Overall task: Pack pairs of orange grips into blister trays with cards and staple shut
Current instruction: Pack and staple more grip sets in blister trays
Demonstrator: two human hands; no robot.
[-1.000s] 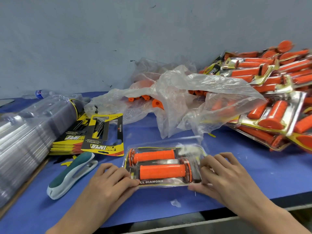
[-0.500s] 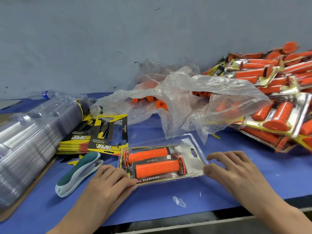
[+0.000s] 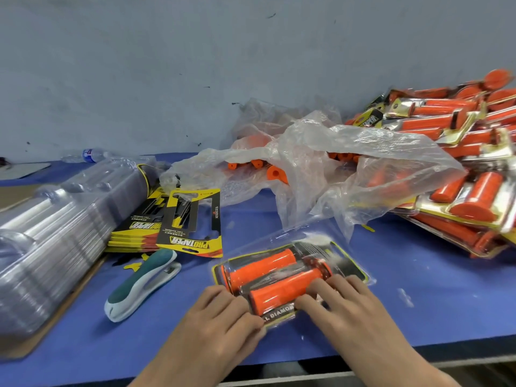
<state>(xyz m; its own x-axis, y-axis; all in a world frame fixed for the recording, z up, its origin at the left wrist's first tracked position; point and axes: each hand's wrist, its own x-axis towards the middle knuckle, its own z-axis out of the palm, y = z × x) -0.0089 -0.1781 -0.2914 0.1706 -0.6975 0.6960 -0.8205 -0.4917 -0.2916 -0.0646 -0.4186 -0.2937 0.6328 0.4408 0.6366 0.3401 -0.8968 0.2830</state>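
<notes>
**A:** Head view — where is the pack?

**B:** The pack (image 3: 343, 259) lies on the blue table (image 3: 418, 289), near the front edge and turned a little aslant; its clear cover is over a black-and-yellow card and two orange grips lying side by side; the far grip (image 3: 262, 265) is just behind the near grip (image 3: 276, 296).

**A:** And the hands?

**B:** Both are on the pack; the left hand (image 3: 220, 317) rests with loosely bent fingers on the near left corner, beside the end of the near grip; the right hand (image 3: 351, 308) lays its fingers, almost straight, over the right end of the near grip, on top of the cover. Neither hand curls round anything I can see — whether the left thumb goes under the edge I cannot tell.

**A:** What lies round about?

**B:** Left of the pack is a green-and-white stapler (image 3: 139, 286), apart from both hands; behind it is a stack of cards (image 3: 192, 222); further left is a long stack of clear trays (image 3: 55, 233). Behind the pack is a crumpled clear bag (image 3: 335, 152) with loose grips (image 3: 272, 171) inside; to the right is a pile (image 3: 469, 191) of filled packs; a bottle (image 3: 89, 155) lies by the wall, far left.
</notes>
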